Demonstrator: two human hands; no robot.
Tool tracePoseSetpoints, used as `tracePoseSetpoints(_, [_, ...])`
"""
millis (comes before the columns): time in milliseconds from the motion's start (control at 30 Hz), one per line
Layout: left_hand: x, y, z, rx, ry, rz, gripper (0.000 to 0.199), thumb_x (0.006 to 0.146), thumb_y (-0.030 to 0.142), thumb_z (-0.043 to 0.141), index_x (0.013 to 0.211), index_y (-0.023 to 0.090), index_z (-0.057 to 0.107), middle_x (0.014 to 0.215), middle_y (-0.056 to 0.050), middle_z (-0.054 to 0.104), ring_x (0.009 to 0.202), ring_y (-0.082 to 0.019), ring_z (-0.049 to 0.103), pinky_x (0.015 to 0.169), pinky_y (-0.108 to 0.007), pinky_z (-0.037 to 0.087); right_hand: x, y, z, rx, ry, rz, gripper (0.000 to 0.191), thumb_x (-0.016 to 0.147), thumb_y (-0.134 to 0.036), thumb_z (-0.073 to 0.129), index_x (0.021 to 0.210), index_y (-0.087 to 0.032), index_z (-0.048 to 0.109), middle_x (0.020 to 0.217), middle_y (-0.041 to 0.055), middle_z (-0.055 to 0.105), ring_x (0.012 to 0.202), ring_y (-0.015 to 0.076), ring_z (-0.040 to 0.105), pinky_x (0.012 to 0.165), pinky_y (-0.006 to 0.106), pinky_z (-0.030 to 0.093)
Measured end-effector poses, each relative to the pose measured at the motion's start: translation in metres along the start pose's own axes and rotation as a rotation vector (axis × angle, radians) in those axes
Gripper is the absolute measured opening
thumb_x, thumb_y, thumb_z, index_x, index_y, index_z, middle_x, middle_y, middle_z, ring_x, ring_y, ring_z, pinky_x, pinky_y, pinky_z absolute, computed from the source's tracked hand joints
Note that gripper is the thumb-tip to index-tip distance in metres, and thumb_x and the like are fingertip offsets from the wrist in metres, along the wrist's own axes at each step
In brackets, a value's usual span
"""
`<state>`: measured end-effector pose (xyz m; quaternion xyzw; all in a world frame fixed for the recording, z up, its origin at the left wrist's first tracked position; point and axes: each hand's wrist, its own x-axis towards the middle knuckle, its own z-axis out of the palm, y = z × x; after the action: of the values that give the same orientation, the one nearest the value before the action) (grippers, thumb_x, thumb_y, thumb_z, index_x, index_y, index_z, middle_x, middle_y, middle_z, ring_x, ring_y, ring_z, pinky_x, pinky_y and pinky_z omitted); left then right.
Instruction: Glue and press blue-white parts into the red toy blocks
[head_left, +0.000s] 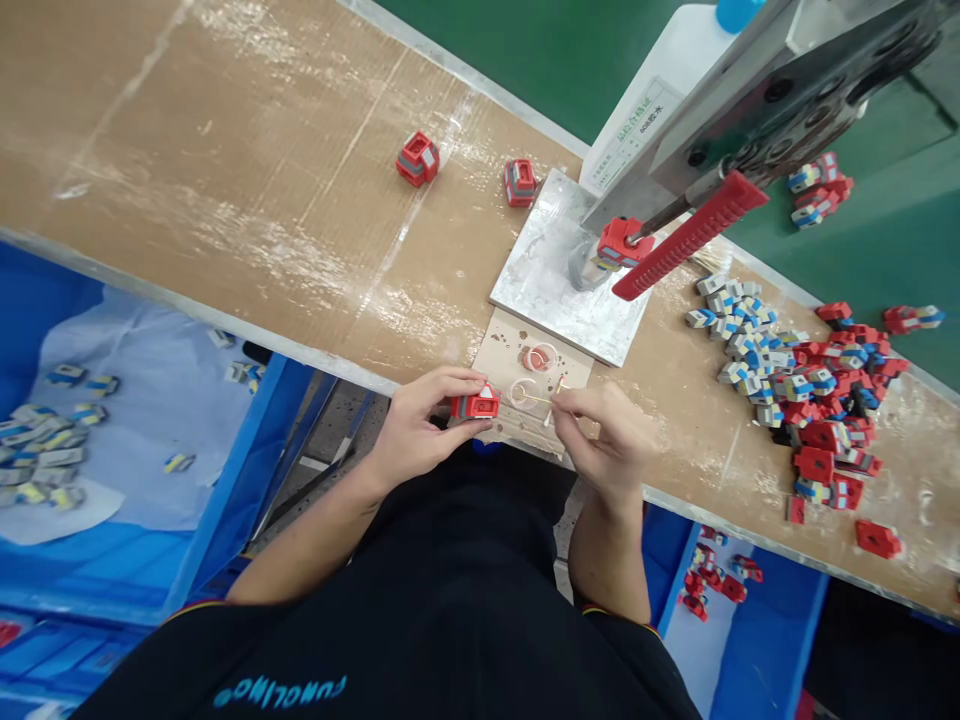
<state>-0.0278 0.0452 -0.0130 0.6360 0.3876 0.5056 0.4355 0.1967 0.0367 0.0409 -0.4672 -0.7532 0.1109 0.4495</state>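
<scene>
L hand (420, 420) has a red toy-truck part (477, 404) gripped btwn thumb & fingers, on the near side of the metal press plate (525, 270). R hand (611, 435), also plate's near side, pinches a thin stick (538, 399), fingertips closed.

Before us ran a long brown board-topped bench (285, 190). On it, slightly right, sat a flat silver metal plate (536, 265), with a tall white plastic bottle (645, 105) just behind. We had two red-and-grey blocky plastic parts (418, 160) left of the plate and a heap of small red, grey and blue plastic pieces (817, 385) to its right. A thin beige card (489, 358) lay between the plate and us, between our left hand (424, 420) and right hand (607, 435). Lower than the bench top, a blue plastic bin (244, 475) stood to our left, a second bin (784, 630) to our right, pieces in both.
</scene>
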Motion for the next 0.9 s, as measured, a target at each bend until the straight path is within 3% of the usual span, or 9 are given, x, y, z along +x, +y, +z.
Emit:
tracePoseSetpoints(100, [0.001,0.002,0.001,0.06,-0.01,0.08,0.027,0.086,0.022,0.09,0.109,0.021,0.077,0.111,-0.011,0.083,0.1,-0.022,0.082,0.083,-0.03,0.069,0.0,-0.013,-0.002,0.131,0.128,0.007,0.025,0.09,-0.003,0.072,0.1,-0.026,0.074,0.078,-0.0013,0.08,0.064,0.0173,0.074,0.058,0.032,0.056])
tracePoseSetpoints(233, [0.003,0.005,0.004,0.077,-0.009,0.137,0.025,0.089,0.022,0.087,0.111,0.021,0.076,0.112,-0.011,0.083,0.101,-0.023,0.082,0.091,-0.034,0.068,0.002,-0.023,0.004,0.245,0.124,-0.029,0.021,0.09,-0.004,0.072,0.099,-0.023,0.074,0.077,0.0003,0.081,0.064,0.017,0.076,0.057,0.03,0.058])
tracePoseSetpoints(500, [0.003,0.009,0.003,0.089,-0.024,0.14,0.026,0.088,0.02,0.087,0.111,0.022,0.077,0.112,-0.01,0.083,0.1,-0.023,0.082,0.09,-0.033,0.068,0.003,-0.023,0.011,0.249,0.06,-0.058,0.026,0.089,-0.001,0.07,0.102,-0.024,0.074,0.079,0.0005,0.082,0.063,0.0168,0.076,0.056,0.03,0.06])
tracePoseSetpoints(733, [0.002,0.01,0.002,0.103,-0.004,0.132,0.025,0.088,0.024,0.088,0.109,0.022,0.077,0.11,-0.009,0.083,0.098,-0.022,0.082,0.088,-0.032,0.068,0.002,-0.022,0.007,0.202,0.077,-0.039,0.023,0.09,-0.003,0.071,0.1,-0.024,0.073,0.077,-0.0001,0.081,0.06,0.0167,0.075,0.054,0.03,0.059])
tracePoseSetpoints(900, [0.002,0.009,-0.001,0.112,-0.003,0.128,0.025,0.087,0.022,0.089,0.108,0.021,0.077,0.109,-0.009,0.083,0.097,-0.02,0.082,0.086,-0.031,0.068,-0.001,-0.011,-0.006,0.139,0.199,0.009,0.018,0.091,-0.008,0.073,0.096,-0.026,0.073,0.075,-0.001,0.079,0.061,0.0183,0.075,0.054,0.032,0.058])
